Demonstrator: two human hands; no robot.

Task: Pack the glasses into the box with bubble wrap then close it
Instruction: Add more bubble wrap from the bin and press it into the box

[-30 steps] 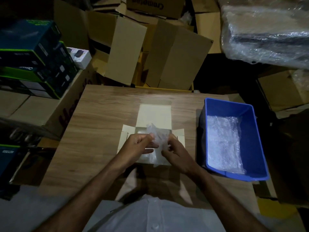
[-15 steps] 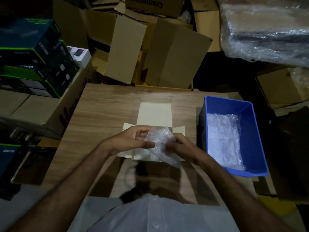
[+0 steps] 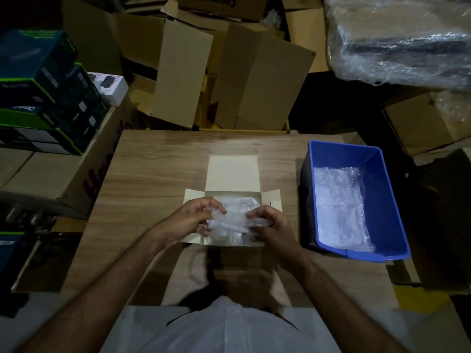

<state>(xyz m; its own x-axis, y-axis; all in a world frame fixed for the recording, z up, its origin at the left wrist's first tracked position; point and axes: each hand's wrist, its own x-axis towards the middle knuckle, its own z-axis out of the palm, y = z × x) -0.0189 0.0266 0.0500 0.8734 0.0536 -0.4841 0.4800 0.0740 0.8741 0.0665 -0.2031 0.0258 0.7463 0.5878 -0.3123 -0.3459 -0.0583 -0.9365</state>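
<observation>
Stretching wrap (image 3: 229, 221) taut over the open box (image 3: 233, 174) at table (image 3: 153, 169) centre: left hand (image 3: 193, 217) pinching at nine o'clock, right hand (image 3: 267, 222) at three, likely flattening before tucking. Glasses indistinct underneath.

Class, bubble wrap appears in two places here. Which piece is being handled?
The bubble wrap over the open box, pinched by the left hand and right hand. The other sheet lies untouched in the blue bin.
</observation>
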